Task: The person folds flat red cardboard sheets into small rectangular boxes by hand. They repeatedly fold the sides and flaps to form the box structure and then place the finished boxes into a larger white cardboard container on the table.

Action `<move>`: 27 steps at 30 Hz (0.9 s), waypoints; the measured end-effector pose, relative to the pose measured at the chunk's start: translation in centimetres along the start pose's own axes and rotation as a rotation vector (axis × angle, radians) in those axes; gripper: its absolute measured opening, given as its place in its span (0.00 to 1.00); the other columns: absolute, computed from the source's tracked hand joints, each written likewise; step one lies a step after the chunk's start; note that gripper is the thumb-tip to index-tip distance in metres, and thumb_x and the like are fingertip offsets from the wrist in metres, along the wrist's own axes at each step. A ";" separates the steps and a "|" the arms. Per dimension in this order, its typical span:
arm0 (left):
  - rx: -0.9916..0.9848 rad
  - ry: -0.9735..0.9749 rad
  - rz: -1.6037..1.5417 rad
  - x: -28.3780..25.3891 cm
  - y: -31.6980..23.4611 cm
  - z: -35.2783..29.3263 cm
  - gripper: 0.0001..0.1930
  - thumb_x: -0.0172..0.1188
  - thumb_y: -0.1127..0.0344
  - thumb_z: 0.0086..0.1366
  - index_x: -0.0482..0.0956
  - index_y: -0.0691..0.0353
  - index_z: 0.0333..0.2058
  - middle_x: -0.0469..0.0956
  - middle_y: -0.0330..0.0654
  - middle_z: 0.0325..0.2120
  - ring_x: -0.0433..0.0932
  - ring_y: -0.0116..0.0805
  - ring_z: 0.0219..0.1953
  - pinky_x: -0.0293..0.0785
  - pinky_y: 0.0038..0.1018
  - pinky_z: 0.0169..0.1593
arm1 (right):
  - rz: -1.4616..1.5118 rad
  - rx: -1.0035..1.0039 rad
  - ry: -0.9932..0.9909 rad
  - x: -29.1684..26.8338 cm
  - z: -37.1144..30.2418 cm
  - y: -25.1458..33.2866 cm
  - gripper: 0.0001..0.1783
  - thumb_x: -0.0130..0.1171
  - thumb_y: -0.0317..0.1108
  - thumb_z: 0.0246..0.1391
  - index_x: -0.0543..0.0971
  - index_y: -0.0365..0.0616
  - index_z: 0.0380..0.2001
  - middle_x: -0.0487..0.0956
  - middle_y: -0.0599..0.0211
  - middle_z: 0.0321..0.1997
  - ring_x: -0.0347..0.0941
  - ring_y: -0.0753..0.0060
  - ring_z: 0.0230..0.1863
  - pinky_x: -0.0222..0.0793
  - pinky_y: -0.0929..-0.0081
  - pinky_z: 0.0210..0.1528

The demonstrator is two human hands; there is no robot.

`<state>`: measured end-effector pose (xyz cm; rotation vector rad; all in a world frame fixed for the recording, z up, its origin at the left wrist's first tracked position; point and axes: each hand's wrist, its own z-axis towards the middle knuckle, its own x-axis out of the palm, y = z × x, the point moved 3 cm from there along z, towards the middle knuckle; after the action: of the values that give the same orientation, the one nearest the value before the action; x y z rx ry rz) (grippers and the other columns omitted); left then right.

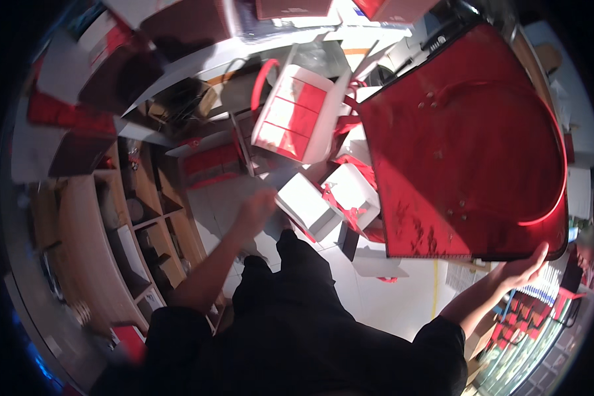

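A large red tote bag (pixel 468 158) with a long curved handle, dark trim and small metal rivets fills the right side. At its lower right corner my right hand (pixel 523 269) is closed on the edge, the thumb on the near face and the other fingers hidden. My left hand (pixel 256 212) is smeared by motion and lies beside an open white box (pixel 308 206); whether it touches the box I cannot tell. Just right of that box is another white box (pixel 351 189) with red ribbon. Farther away, an open white box (pixel 294 113) shows a red divided inside.
Wooden shelving with compartments (pixel 153 224) stands at the left. More red and dark boxes (pixel 185 30) line the far counter. A glass display case (pixel 531 350) with red trays is at the lower right. Below me lies a light tiled floor (pixel 402 303).
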<state>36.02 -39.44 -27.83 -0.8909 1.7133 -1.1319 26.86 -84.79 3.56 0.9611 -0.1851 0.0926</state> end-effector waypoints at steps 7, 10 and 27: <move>-0.117 0.353 -0.735 2.4 -6.5 -12.7 0.40 0.51 0.59 0.66 0.32 0.63 0.64 0.59 0.55 0.58 0.65 0.37 0.56 0.61 0.30 0.57 | 0.371 -0.049 0.551 -0.3 -7.7 5.1 0.13 0.54 0.31 0.52 0.74 0.31 0.39 0.76 0.54 0.41 0.72 0.67 0.40 0.70 0.68 0.45; -0.223 0.203 -0.858 -1.4 -5.2 -15.8 0.47 0.55 0.55 0.64 0.26 0.64 0.63 0.53 0.57 0.61 0.63 0.39 0.57 0.61 0.29 0.56 | 0.447 0.017 0.848 0.6 -13.7 8.3 0.15 0.54 0.31 0.53 0.73 0.30 0.41 0.77 0.55 0.39 0.72 0.67 0.41 0.69 0.72 0.46; 0.446 -1.317 -0.359 -28.9 -3.2 -38.3 0.35 0.54 0.58 0.64 0.48 0.63 0.63 0.62 0.45 0.55 0.62 0.36 0.56 0.60 0.30 0.58 | 1.125 -0.005 2.287 -9.6 -65.0 40.4 0.27 0.49 0.42 0.58 0.62 0.34 0.55 0.71 0.44 0.47 0.73 0.50 0.42 0.68 0.63 0.46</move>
<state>11.27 -2.76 -8.98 -1.2456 0.2261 -0.7432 18.51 -8.34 -2.03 0.1512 1.4113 2.0571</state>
